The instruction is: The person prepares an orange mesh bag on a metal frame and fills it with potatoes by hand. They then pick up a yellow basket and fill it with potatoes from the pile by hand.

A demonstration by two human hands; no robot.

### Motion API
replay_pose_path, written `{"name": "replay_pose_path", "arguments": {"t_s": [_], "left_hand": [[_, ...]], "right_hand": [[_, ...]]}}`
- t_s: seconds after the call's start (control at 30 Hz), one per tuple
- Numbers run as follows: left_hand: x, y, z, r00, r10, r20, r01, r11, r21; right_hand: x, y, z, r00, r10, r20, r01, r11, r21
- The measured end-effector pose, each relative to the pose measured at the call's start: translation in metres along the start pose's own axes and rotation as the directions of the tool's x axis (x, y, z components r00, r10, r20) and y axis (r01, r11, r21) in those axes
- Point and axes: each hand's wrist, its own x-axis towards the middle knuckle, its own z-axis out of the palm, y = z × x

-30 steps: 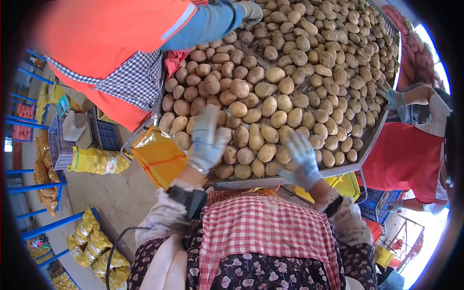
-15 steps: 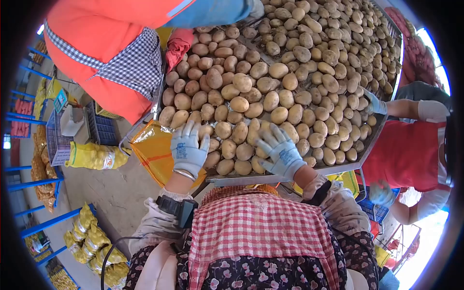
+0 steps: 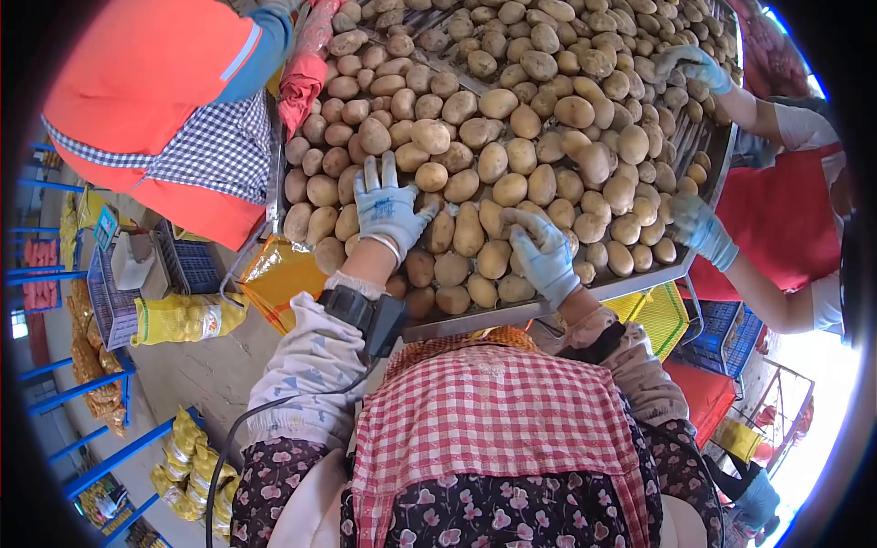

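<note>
My left hand [image 3: 391, 212], in a pale blue-white glove, lies palm down on the potatoes [image 3: 469, 228] with its fingers spread forward. To its right, my right hand [image 3: 545, 256] rests over potatoes near the front edge of the metal sorting table [image 3: 512, 316]. Its fingers are bent and apart, with a gap between thumb and fingers; no potato shows in its grip. Brown potatoes of mixed sizes lie close together around both hands. What lies under the palms is hidden.
A person in orange [image 3: 151, 82] stands at the left. Opposite right, a person in a red apron [image 3: 776, 219] has both gloved hands at the potatoes. An orange-yellow sack [image 3: 274, 283] hangs at the table's left corner. Filled yellow net bags [image 3: 187, 318] and blue crates [image 3: 187, 260] stand on the floor.
My left hand has moved forward and right over the potatoes. My right hand has shifted slightly, its fingers more bent. The person at right now has both hands at the table.
</note>
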Motion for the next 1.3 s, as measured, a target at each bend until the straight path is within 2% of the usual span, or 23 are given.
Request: {"name": "replay_pose_path", "arguments": {"t_s": [0.07, 0.13, 0.2, 0.27, 0.4, 0.43, 0.47, 0.53, 0.57, 0.6, 0.63, 0.67, 0.73, 0.87, 0.93, 0.97, 1.0, 1.07, 1.17, 1.2, 1.23, 1.27, 1.3], "left_hand": [[0.001, -0.006, 0.006, 0.997, 0.020, -0.079, -0.027, 0.996, -0.082], [-0.002, -0.007, 0.008, 0.977, 0.019, -0.212, -0.055, 0.984, -0.168], [-0.007, 0.013, 0.021, 0.816, -0.040, -0.576, -0.277, 0.849, -0.451], [-0.027, 0.044, 0.005, 0.836, 0.164, -0.524, -0.465, 0.718, -0.518], [-0.030, -0.004, -0.003, 0.900, 0.015, -0.436, -0.091, 0.984, -0.153], [-0.034, -0.039, 0.012, 0.956, 0.067, -0.285, -0.069, 0.998, 0.006], [-0.032, -0.046, 0.026, 0.960, 0.048, -0.277, -0.072, 0.994, -0.077], [-0.023, -0.043, 0.015, 0.995, 0.046, -0.085, -0.049, 0.998, -0.042], [-0.016, -0.041, 0.005, 0.995, 0.049, -0.085, -0.052, 0.998, -0.039], [-0.008, -0.036, -0.006, 0.998, 0.005, 0.057, -0.005, 1.000, 0.001], [-0.001, -0.031, -0.012, 0.980, -0.046, 0.191, 0.038, 0.998, 0.045], [0.002, -0.025, -0.010, 0.981, -0.045, 0.186, 0.038, 0.998, 0.043], [0.003, -0.013, 0.000, 0.989, -0.139, 0.049, 0.134, 0.986, 0.096], [0.003, -0.016, 0.000, 0.990, -0.137, 0.029, 0.137, 0.991, 0.009], [-0.014, -0.031, 0.007, 0.995, -0.066, -0.073, 0.064, 0.997, -0.036], [-0.020, -0.046, 0.029, 0.969, -0.149, -0.197, 0.002, 0.804, -0.595], [-0.023, -0.054, 0.040, 0.928, -0.283, -0.244, -0.143, 0.335, -0.931], [-0.031, -0.057, 0.028, 0.946, -0.288, -0.150, -0.107, 0.161, -0.981], [-0.036, -0.062, -0.002, 0.973, -0.209, 0.101, 0.017, -0.370, -0.929], [-0.036, -0.061, -0.009, 0.973, -0.150, 0.173, 0.068, -0.531, -0.845], [-0.036, -0.060, -0.011, 0.969, -0.076, 0.234, 0.124, -0.672, -0.730], [-0.027, -0.048, -0.007, 0.969, -0.067, 0.237, 0.130, -0.675, -0.727], [-0.011, -0.027, 0.000, 0.974, -0.173, -0.144, -0.148, -0.014, -0.989]], "right_hand": [[0.004, -0.015, -0.002, 0.997, 0.078, 0.014, -0.078, 0.996, 0.036], [0.007, -0.024, -0.003, 0.941, 0.331, 0.063, -0.307, 0.765, 0.567], [0.011, -0.035, -0.007, 0.933, 0.334, 0.136, -0.341, 0.695, 0.633], [0.013, -0.060, -0.004, 0.894, 0.248, 0.373, -0.410, 0.118, 0.905], [0.014, -0.015, -0.040, 0.913, 0.283, 0.293, -0.350, 0.174, 0.921], [0.008, 0.016, -0.053, 0.957, 0.278, -0.084, -0.225, 0.893, 0.389], [0.016, -0.023, -0.064, 0.862, 0.495, 0.107, -0.403, 0.542, 0.738], [0.024, -0.034, -0.055, 0.917, 0.399, 0.012, -0.388, 0.883, 0.264], [0.024, -0.035, -0.046, 0.917, 0.400, 0.010, -0.387, 0.882, 0.267], [0.025, -0.034, -0.035, 0.986, 0.163, -0.020, -0.164, 0.975, -0.148], [0.028, -0.036, -0.026, 0.996, -0.076, 0.053, 0.093, 0.839, -0.535], [0.031, -0.042, -0.017, 0.995, -0.079, 0.052, 0.095, 0.837, -0.539], [0.033, -0.056, 0.004, 0.949, 0.222, 0.225, 0.056, 0.584, -0.810], [0.054, -0.074, 0.024, 0.875, 0.438, 0.207, -0.038, 0.488, -0.872], [0.064, -0.082, 0.023, 0.769, 0.534, 0.352, 0.160, 0.372, -0.914], [0.067, -0.081, 0.023, 0.772, 0.532, 0.347, 0.157, 0.370, -0.916], [0.068, -0.077, 0.024, 0.767, 0.531, 0.359, 0.163, 0.380, -0.911], [0.068, -0.075, 0.021, 0.758, 0.532, 0.377, 0.173, 0.393, -0.903], [0.063, -0.068, -0.005, 0.820, 0.468, 0.330, -0.224, 0.792, -0.568], [0.057, -0.059, -0.013, 0.819, 0.470, 0.328, -0.225, 0.790, -0.570], [0.050, -0.042, -0.017, 0.809, 0.441, 0.389, -0.488, 0.873, 0.025], [0.040, -0.020, -0.017, 0.823, 0.385, 0.418, -0.568, 0.563, 0.600], [0.025, 0.019, -0.004, 0.927, 0.272, 0.259, -0.375, 0.673, 0.637]]}}
